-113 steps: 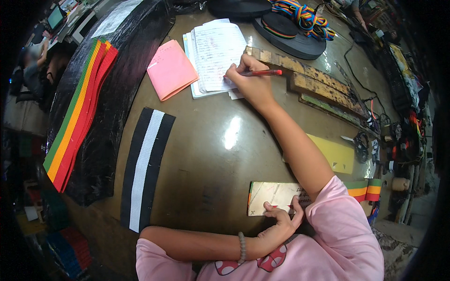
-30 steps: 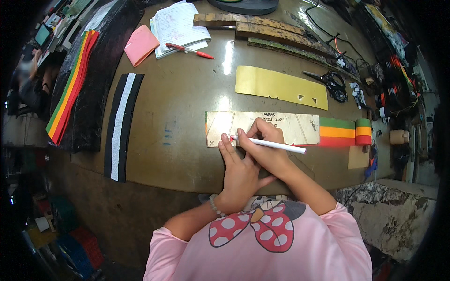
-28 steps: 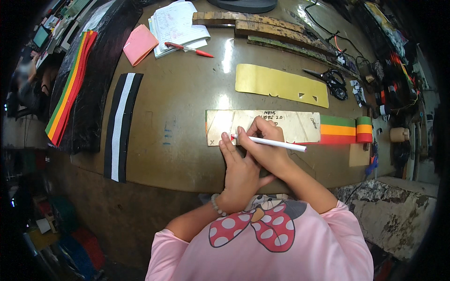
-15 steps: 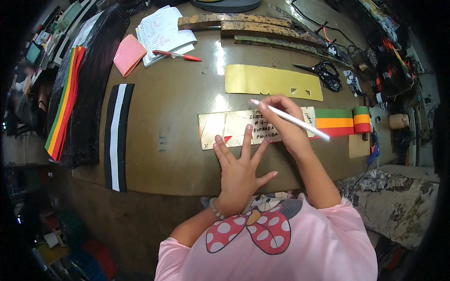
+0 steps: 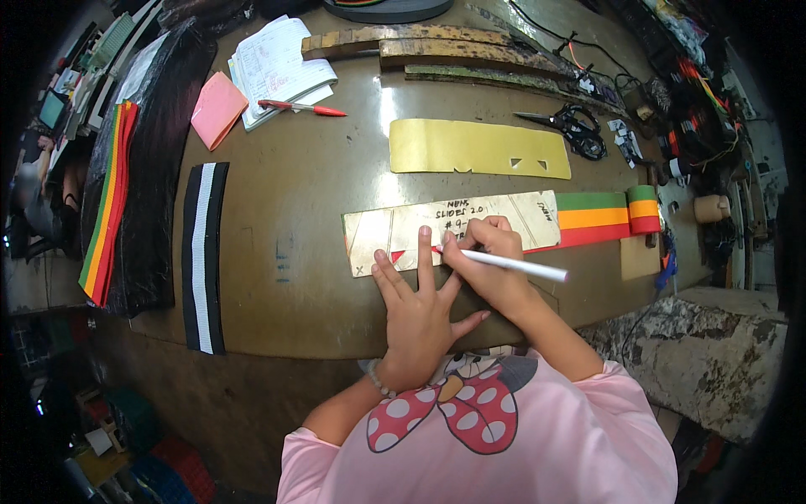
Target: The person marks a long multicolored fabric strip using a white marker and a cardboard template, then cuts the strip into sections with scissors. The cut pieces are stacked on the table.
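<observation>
Left fingers (image 5: 426, 259) splayed on template (image 5: 457, 216); right fingers (image 5: 491, 242) pinch marker (image 5: 522, 266).

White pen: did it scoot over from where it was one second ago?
Yes. Judged against the yellow notched sheet, the white pen has moved to the right.

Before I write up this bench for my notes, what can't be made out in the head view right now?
All in the head view:
Striped strap: the stretch under the cream template is mostly hidden by it.
Lower lettering on the cream template: partly covered by the right hand.
Notebook: handwriting too small to read.
Black roll: cut off by the picture's upper edge.
</observation>
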The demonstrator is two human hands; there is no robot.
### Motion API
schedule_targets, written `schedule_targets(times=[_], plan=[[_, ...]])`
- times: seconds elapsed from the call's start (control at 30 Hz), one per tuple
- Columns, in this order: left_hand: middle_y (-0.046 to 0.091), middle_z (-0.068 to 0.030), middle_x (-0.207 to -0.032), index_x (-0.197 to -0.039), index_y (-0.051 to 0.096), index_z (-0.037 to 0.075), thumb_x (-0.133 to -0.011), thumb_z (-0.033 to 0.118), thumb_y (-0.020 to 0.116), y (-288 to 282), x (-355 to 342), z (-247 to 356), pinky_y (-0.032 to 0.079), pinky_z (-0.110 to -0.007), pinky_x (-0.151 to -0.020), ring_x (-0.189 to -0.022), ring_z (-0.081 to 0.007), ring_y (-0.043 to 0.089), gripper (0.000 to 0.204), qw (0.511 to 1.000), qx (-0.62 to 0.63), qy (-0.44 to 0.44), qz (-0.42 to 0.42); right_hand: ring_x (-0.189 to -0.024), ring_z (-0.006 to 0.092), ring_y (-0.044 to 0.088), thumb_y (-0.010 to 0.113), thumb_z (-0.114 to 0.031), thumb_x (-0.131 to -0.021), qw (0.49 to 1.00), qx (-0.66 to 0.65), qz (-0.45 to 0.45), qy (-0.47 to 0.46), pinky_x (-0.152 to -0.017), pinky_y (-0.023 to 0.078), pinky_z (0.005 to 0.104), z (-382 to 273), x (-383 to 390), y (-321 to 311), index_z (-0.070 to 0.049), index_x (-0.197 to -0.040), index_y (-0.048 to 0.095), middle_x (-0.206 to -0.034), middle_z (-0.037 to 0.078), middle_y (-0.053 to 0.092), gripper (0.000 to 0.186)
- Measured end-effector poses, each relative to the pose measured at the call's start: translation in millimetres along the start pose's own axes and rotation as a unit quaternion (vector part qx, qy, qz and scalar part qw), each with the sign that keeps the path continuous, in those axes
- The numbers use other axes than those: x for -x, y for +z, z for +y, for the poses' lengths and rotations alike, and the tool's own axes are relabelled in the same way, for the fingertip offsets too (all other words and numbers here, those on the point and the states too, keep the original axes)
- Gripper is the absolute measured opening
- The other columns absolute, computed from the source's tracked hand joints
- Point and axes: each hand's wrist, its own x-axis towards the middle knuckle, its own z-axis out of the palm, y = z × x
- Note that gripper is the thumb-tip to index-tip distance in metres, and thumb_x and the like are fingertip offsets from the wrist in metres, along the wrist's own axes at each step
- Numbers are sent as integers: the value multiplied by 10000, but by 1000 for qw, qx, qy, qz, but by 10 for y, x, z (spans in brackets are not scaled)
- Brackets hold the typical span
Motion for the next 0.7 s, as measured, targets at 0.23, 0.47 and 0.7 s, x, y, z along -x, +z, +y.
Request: schedule_targets(times=[0.23, 0.47, 0.7], plan=[[203, -211, -1609, -1464, 470, 334, -771, 739, 606, -25, 13, 16, 196, -718, -1087, -1301, -712, 225, 814, 1000, -8, 1, -2, -586, 60, 529, 729, -88, -874, 959, -217, 60, 175, -528, 418, 244, 37, -105, -249, -36, -727, 546, -656, 12, 602, 240], [205, -216, -1612, -1477, 441, 392, -747, 773, 603, -1, 11, 26, 234, -701, -1084, -1276, -710, 281, 839, 999, -41, 1, 5, -523, 58, 513, 767, -104, -844, 986, -137, 77, 58, -482, 405, 258, 287, 260, -542, -16, -601, 528, -563, 51, 604, 352], [215, -203, -1614, -1464, 460, 396, -729, 763, 634, -41, 4, 49, 264, -690, -1076, -1269, -702, 307, 841, 998, -61, 0, 8, -530, 82, 554, 728, -47, -838, 997, 15, 69, 24, -504, 438, 272, 408, 352, -488, -19, -621, 512, -586, 68, 591, 308]])
